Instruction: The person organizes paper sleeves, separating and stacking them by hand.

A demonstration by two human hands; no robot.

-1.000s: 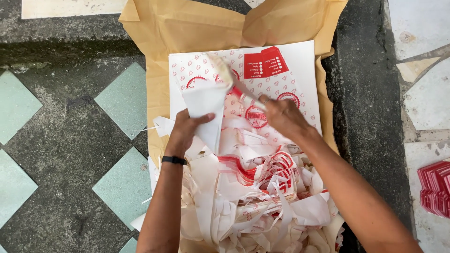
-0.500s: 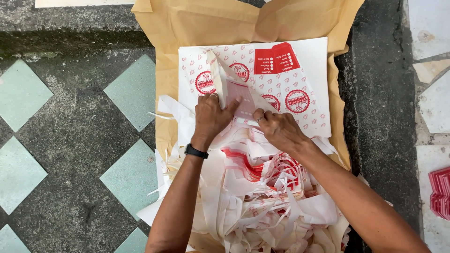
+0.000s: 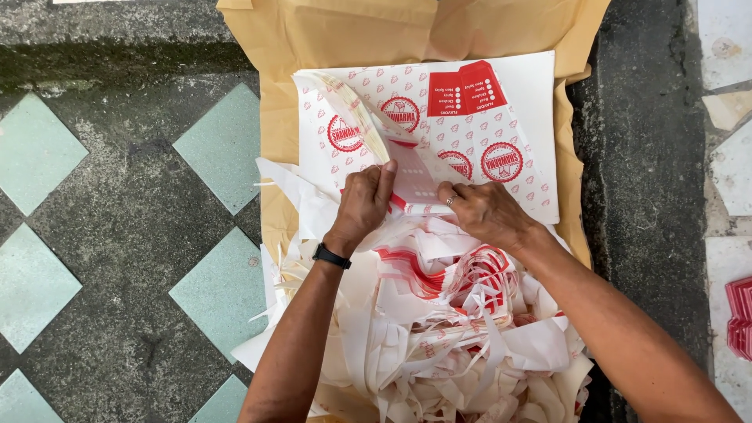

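Head view: a flat stack of white printed card sheets point(image 3: 501, 133), patterned with red round stamps, lies on creased tan wrapping paper point(image 3: 352, 39) spread over a floor of rough grey stone point(image 3: 117, 204) set with pale green tiles. Near it, a heap of curling white and red paper offcuts point(image 3: 439, 345) covers the sheets' near edge. The left hand point(image 3: 362, 205), a black band at its wrist, and the right hand point(image 3: 486, 211) both have fingers closed on a punched card piece point(image 3: 411, 176), peeling up at the stack's middle.
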